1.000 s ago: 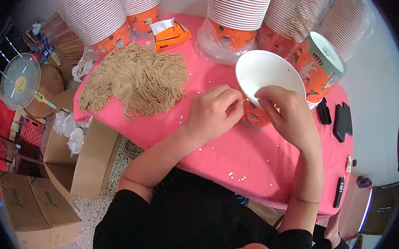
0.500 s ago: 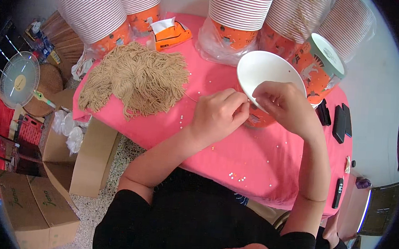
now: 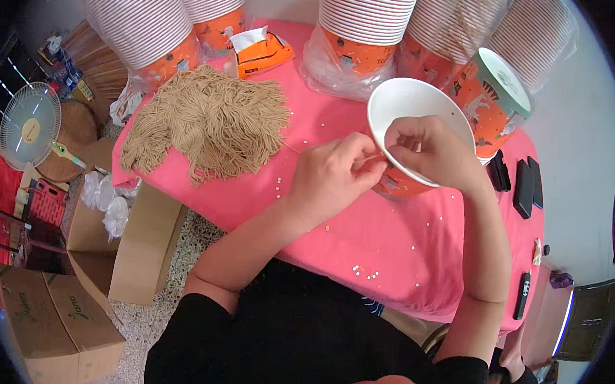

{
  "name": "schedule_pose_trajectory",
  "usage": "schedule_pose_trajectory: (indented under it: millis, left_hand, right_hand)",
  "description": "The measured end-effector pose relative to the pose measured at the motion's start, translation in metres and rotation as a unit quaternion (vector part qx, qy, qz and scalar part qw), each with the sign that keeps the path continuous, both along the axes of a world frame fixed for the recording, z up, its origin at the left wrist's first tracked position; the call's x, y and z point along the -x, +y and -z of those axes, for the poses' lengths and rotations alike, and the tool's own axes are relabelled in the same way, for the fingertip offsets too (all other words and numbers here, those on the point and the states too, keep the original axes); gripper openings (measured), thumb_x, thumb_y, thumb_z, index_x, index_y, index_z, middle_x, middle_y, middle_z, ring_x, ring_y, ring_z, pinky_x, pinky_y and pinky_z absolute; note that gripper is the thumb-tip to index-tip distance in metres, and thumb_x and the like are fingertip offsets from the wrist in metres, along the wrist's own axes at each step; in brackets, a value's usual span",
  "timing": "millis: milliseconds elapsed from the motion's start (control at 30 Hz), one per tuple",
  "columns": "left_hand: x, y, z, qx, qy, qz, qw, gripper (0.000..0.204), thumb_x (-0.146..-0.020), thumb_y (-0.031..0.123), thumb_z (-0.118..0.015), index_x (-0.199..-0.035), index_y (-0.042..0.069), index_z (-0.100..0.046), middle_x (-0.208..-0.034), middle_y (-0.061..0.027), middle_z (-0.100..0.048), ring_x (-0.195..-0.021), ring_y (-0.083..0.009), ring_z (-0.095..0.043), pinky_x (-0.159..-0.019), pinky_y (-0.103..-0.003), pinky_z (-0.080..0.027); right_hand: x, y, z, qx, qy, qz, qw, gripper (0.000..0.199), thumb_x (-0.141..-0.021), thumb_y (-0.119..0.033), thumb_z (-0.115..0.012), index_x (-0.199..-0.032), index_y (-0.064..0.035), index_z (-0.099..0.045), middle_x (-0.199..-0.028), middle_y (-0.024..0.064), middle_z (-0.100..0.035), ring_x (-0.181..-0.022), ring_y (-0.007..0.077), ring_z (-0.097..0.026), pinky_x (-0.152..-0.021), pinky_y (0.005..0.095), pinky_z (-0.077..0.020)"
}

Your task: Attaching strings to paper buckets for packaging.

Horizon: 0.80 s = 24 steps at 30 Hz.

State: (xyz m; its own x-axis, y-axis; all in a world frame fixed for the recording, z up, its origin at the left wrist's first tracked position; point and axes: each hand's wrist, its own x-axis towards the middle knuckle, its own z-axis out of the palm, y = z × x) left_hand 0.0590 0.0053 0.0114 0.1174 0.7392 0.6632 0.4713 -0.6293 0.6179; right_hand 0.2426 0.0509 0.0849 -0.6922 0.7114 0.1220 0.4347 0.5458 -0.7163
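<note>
At the far edge of my pink surface (image 3: pixel 403 247) stand stacks of striped paper cups (image 3: pixel 132 12). An orange tissue pack (image 3: pixel 260 52) lies near them. Black cases (image 3: pixel 526 184) sit at its right edge. A fan (image 3: pixel 26 125) and cardboard boxes (image 3: pixel 60 318) stand on the floor.

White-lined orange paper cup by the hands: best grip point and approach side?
Grip the orange-printed, white-lined paper cup by its lower orange side wall, coming from the person's near side. It is tilted with its open mouth facing up, and the right hand already covers the near rim, so the far rim or base wall is free.
</note>
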Motion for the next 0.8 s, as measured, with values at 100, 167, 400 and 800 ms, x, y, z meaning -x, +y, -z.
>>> schedule_pose_trajectory:
  millis: [100, 167, 400, 800]
  left_hand:
    - [0.011, 0.000, 0.001, 0.042, 0.070, -0.030, 0.996, 0.021, -0.077, 0.013, -0.072, -0.091, 0.008, -0.057, -0.070, -0.0062, -0.064, -0.060, -0.0226, -0.065, -0.052, -0.036, -0.051]
    - [0.020, 0.002, 0.005, 0.033, 0.085, -0.045, 0.995, 0.020, -0.078, 0.013, -0.071, -0.091, 0.008, -0.058, -0.071, -0.0066, -0.064, -0.064, -0.0239, -0.065, -0.057, -0.037, -0.052]
    - [0.070, 0.021, 0.013, -0.011, 0.164, -0.067, 0.984, 0.010, -0.081, 0.012, -0.066, -0.088, 0.007, -0.063, -0.079, -0.0089, -0.065, -0.079, -0.0298, -0.062, -0.079, -0.039, -0.047]
    - [0.073, -0.010, -0.020, 0.195, -0.076, 0.215, 0.954, 0.023, -0.089, 0.007, -0.061, -0.111, 0.000, -0.065, -0.091, -0.0089, -0.069, -0.082, -0.0138, -0.066, -0.071, -0.026, -0.052]
  right_hand:
    - [-0.012, -0.003, 0.000, -0.279, -0.089, 0.136, 0.946, 0.013, -0.073, -0.001, -0.060, -0.086, -0.0004, -0.059, -0.072, 0.0125, -0.058, -0.061, 0.0221, -0.059, -0.061, 0.0320, -0.0478]
    - [-0.021, -0.010, -0.005, -0.341, -0.099, 0.228, 0.906, 0.012, -0.072, -0.008, -0.062, -0.081, -0.0026, -0.056, -0.074, 0.0149, -0.060, -0.070, 0.0354, -0.061, -0.062, 0.0442, -0.0476]
    - [-0.092, -0.037, -0.040, -0.391, -0.105, 0.413, 0.816, 0.007, -0.080, -0.007, -0.056, -0.084, -0.0030, -0.052, -0.071, 0.0161, -0.051, -0.062, 0.0302, -0.052, -0.060, 0.0348, -0.0451]
    - [-0.181, -0.067, -0.027, -0.328, -0.380, 0.500, 0.705, 0.012, -0.087, -0.015, -0.053, -0.090, -0.0061, -0.059, -0.082, 0.0185, -0.061, -0.074, 0.0346, -0.062, -0.068, 0.0386, -0.0488]
